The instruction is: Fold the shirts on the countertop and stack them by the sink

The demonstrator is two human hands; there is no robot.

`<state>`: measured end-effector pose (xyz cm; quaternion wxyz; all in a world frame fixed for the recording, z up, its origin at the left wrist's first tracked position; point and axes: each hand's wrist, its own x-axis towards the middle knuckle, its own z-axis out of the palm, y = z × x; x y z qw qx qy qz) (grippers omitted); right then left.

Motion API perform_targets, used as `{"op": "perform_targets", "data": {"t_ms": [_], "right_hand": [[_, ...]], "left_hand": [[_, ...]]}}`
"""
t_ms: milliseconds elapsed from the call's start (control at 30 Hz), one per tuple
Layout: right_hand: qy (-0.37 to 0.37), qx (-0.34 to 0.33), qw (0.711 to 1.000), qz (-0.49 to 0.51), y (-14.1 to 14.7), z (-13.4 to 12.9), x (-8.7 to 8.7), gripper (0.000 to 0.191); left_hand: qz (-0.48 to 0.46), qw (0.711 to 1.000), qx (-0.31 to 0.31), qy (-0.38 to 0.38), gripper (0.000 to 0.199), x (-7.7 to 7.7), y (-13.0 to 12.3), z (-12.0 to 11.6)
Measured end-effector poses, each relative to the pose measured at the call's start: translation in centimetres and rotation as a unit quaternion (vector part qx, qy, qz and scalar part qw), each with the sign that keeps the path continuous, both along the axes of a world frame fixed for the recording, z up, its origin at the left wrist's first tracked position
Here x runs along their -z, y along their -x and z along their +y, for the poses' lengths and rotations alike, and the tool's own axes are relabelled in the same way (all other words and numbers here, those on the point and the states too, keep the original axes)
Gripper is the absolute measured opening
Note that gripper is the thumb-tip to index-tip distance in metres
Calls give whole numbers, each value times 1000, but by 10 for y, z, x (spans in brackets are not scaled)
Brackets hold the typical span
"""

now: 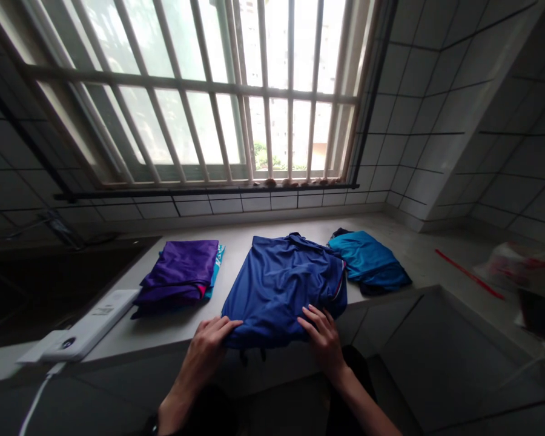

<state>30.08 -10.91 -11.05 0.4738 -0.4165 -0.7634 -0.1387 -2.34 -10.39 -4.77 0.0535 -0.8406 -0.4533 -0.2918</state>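
The left grip is closed on the near left corner of a blue garment, with a digit laid over the cloth. The right grip rests with its fingers spread over the garment's near right part; whether it pinches the fabric from beneath cannot be told. The blue garment lies wrinkled between and beyond both grips on the pale tabletop, its near edge at the tabletop's front. Beyond the left grip and to its left sits a purple folded garment, with turquoise cloth showing at its right side. A white power strip lies left of the left grip, a white cable running down from its near end, and a dark sink is farther left. Beyond the right grip and to its right, a teal folded garment lies just beside the blue one. Farther right of that grip are a thin red strip and a clear plastic bag. A barred window stands well beyond both grips.
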Motion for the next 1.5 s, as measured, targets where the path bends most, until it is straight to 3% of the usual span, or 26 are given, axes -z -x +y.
{"op": "perform_targets", "data": {"t_ms": [67, 133, 200, 267, 400, 433, 500, 567, 633, 700, 767, 833, 900, 1000, 1100, 1200, 1267, 1333, 1367, 1433, 1500], "right_hand": [[18, -29, 999, 32, -9, -8, -19, 50], [89, -63, 992, 60, -21, -19, -46, 45], [177, -103, 975, 82, -34, -23, -79, 38], [253, -124, 954, 103, -46, -13, -116, 30], [330, -107, 933, 99, -58, 48, -181, 26], [344, -78, 931, 91, -59, 65, -193, 26], [324, 52, 941, 85, -57, 91, -209, 34], [258, 143, 951, 87, -52, 100, -213, 43], [218, 129, 964, 79, -47, 91, -205, 42], [247, 52, 967, 36, -41, 71, -190, 38], [303, 14, 952, -38, -36, 47, -171, 44], [348, 49, 930, -108, -32, 31, -156, 69], [367, 101, 911, -158, -31, 28, -148, 67], [372, 55, 909, -181, -38, 54, -157, 28], [384, -10, 914, -132, -55, 100, -183, 21], [388, 153, 903, -103, -68, 139, -208, 26], [347, 274, 892, -89, -69, 148, -218, 33], [295, 305, 903, -71, -62, 142, -219, 41], [276, 276, 918, -68, -57, 134, -217, 43], [265, 157, 948, -83, -45, 116, -207, 41], [294, 59, 948, -108, -33, 98, -190, 34]], "left_hand": [[-20, 999, 24, -8, 46, -3, 8, -9], [-44, 998, 47, -9, 38, -12, 15, -18], [-79, 996, 46, -3, 32, -34, 17, -21], [-118, 993, 13, 6, 28, -68, 13, -13], [-109, 991, -68, 41, 25, -150, -18, 38], [-97, 989, -87, 68, 26, -165, -29, 56], [-65, 986, -126, 87, 29, -181, -49, 88], [-36, 986, -159, 38, 40, -175, -64, 111], [-10, 988, -146, 40, 48, -149, -74, 121], [18, 992, -96, 84, 48, -113, -79, 122], [45, 988, -67, 132, 47, -76, -82, 116], [58, 985, -74, 144, 46, -47, -83, 110], [51, 986, -90, 132, 45, -30, -83, 106], [26, 987, -94, 128, 46, -21, -81, 106], [0, 987, -89, 137, 45, -21, -79, 109], [-20, 986, -90, 140, 43, -21, -78, 112], [-28, 985, -94, 141, 43, -20, -78, 112], [-32, 985, -95, 140, 43, -19, -79, 112], [-34, 985, -94, 140, 42, -18, -79, 112], [-38, 986, -90, 137, 42, -18, -79, 111], [-41, 986, -87, 138, 42, -20, -79, 110]]}}
